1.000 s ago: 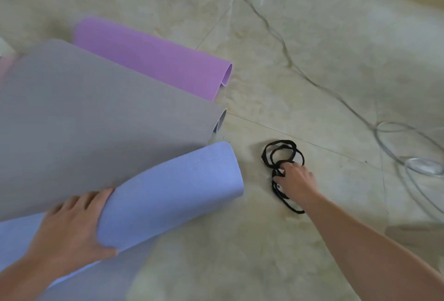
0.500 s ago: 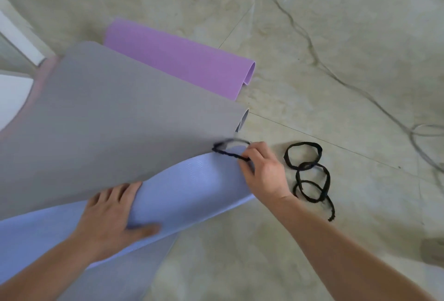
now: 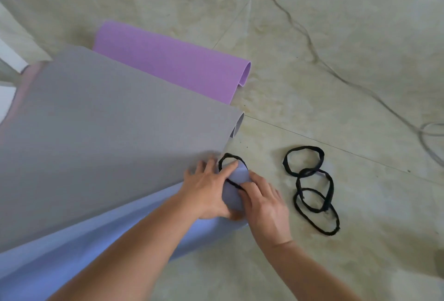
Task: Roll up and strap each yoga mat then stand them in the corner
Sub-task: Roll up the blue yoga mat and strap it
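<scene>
- The blue mat [image 3: 36,276] runs from lower left to centre, its end at both hands.
- The left hand [image 3: 206,190] grips that end; the right hand [image 3: 264,202] pinches the strap [image 3: 234,156] there.

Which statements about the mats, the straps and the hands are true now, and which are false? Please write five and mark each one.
1. The left hand and the right hand are both at the rolled end of the blue mat. True.
2. The right hand pinches a strap. True.
3. That strap goes around the grey mat. False: it is at the blue mat's end.
4. The spare straps touch the right hand. False: they lie apart from it on the floor.
5. The purple mat stands upright. False: it lies on the floor beyond the grey mat.
</scene>
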A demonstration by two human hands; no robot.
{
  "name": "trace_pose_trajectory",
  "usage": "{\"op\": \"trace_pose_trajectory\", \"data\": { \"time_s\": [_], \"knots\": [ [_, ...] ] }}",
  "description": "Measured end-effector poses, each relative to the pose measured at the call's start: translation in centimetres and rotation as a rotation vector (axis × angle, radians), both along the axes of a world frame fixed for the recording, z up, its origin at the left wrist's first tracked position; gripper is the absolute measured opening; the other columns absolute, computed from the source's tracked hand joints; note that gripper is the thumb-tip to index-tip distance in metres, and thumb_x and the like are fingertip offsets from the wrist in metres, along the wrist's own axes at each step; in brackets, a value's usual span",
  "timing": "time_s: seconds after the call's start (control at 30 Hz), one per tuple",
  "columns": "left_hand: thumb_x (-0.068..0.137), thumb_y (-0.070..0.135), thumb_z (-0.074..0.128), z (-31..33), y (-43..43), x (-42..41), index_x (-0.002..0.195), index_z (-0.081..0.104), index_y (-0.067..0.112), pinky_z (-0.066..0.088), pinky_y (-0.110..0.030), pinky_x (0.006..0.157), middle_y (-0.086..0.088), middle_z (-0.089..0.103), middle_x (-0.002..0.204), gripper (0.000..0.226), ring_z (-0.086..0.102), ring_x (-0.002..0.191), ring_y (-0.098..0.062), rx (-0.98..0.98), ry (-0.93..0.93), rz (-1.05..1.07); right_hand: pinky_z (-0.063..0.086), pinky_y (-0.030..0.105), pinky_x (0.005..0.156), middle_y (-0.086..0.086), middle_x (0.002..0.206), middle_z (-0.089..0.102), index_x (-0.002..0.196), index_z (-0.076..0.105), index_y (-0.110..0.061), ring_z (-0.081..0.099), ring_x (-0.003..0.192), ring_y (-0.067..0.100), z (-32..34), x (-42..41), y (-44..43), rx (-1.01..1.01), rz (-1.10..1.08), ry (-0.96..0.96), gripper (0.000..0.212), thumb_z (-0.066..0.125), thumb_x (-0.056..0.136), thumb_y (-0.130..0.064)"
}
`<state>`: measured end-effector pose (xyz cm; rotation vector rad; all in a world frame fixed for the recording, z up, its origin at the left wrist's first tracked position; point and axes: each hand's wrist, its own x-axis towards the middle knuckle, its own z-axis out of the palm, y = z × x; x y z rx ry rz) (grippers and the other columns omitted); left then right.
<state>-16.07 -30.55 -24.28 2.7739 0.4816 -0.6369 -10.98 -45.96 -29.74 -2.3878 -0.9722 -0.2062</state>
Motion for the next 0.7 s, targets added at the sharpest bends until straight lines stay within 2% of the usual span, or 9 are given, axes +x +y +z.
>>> {"op": "trace_pose_trajectory", "data": {
  "time_s": [0.07,0.17,0.23,0.27,0.37,0.43,0.53,0.6,0.7],
  "knots": [
    [0.041,0.079,0.078,-0.4,-0.1,-0.3,0.147,-0.004,0.047,0.033,-0.049,0.108,-0.007,0.029,0.150,0.138,0.031,0.136,-0.030,0.000,0.055,0.001,0.051,0.031,0.072,0.003,0.118,0.068,0.092,0.071,-0.018,0.064,0.088,0.023,-0.4,-0.3,-0.9,0.032,0.001,0.051,0.023,0.051,0.089,-0.028],
    [0.040,0.076,0.079,-0.4,-0.6,-0.2,0.149,-0.002,0.039,0.043,-0.043,0.100,-0.003,0.044,0.135,0.141,0.046,0.123,-0.028,0.009,0.060,0.008,0.050,0.031,0.079,-0.009,0.129,0.061,0.099,0.063,-0.030,0.062,0.103,0.015,-0.3,-0.7,-1.7,0.114,-0.016,0.348,0.015,0.053,0.091,-0.036],
    [0.043,0.076,0.078,-0.3,-0.6,-0.4,0.149,0.002,0.036,0.047,-0.038,0.093,0.000,0.048,0.132,0.137,0.050,0.119,-0.025,-0.017,0.016,0.036,0.048,0.026,0.079,-0.019,0.122,0.058,0.096,0.059,-0.033,0.060,0.101,0.005,0.4,-0.7,-1.8,0.198,-0.037,0.517,0.007,0.063,0.090,-0.032],
    [0.044,0.075,0.078,0.1,-0.5,-0.6,0.150,0.005,0.035,0.047,-0.036,0.090,0.002,0.049,0.132,0.135,0.052,0.118,-0.024,-0.033,-0.007,0.055,0.045,0.021,0.079,-0.022,0.114,0.057,0.095,0.058,-0.033,0.059,0.099,0.001,1.0,-0.6,-1.5,0.235,-0.035,0.560,0.013,0.068,0.090,-0.026],
    [0.046,0.072,0.078,2.7,0.8,-1.5,0.150,0.016,0.032,0.048,-0.035,0.091,0.008,0.049,0.135,0.127,0.053,0.118,-0.019,-0.066,-0.106,0.136,0.038,0.006,0.079,-0.022,0.110,0.054,0.095,0.057,-0.032,0.055,0.101,-0.007,4.4,-0.5,0.1,0.287,0.023,0.601,0.020,0.070,0.090,-0.017],
    [0.048,0.070,0.080,6.3,2.5,-2.3,0.150,0.018,0.031,0.046,-0.035,0.095,0.009,0.047,0.139,0.125,0.052,0.122,-0.018,-0.068,-0.196,0.199,0.038,0.004,0.082,-0.022,0.113,0.053,0.097,0.059,-0.030,0.054,0.105,-0.007,7.9,-0.4,2.2,0.327,0.079,0.583,0.018,0.070,0.090,-0.018],
    [0.046,0.070,0.082,13.2,5.8,-4.9,0.148,0.020,0.033,0.045,-0.035,0.097,0.013,0.044,0.141,0.125,0.052,0.124,-0.015,-0.032,-0.378,0.329,0.039,0.007,0.086,-0.019,0.115,0.054,0.100,0.061,-0.030,0.054,0.110,-0.004,15.1,-1.3,6.9,0.413,0.212,0.479,0.014,0.068,0.090,-0.024],
    [0.043,0.070,0.084,18.1,8.0,-7.9,0.146,0.022,0.036,0.047,-0.034,0.097,0.016,0.047,0.138,0.124,0.054,0.121,-0.012,-0.011,-0.522,0.437,0.041,0.010,0.085,-0.014,0.112,0.058,0.097,0.061,-0.031,0.054,0.109,-0.006,21.2,-3.0,10.3,0.447,0.309,0.428,0.009,0.061,0.090,-0.037],
    [0.042,0.067,0.087,24.9,10.6,-14.4,0.145,0.025,0.041,0.046,-0.032,0.103,0.018,0.046,0.140,0.123,0.052,0.123,-0.008,-0.018,-0.756,0.597,0.047,0.022,0.078,-0.010,0.093,0.064,0.089,0.058,-0.028,0.060,0.090,0.000,31.2,-7.0,15.5,0.474,0.359,0.515,0.019,0.054,0.093,-0.046]
  ]
}}
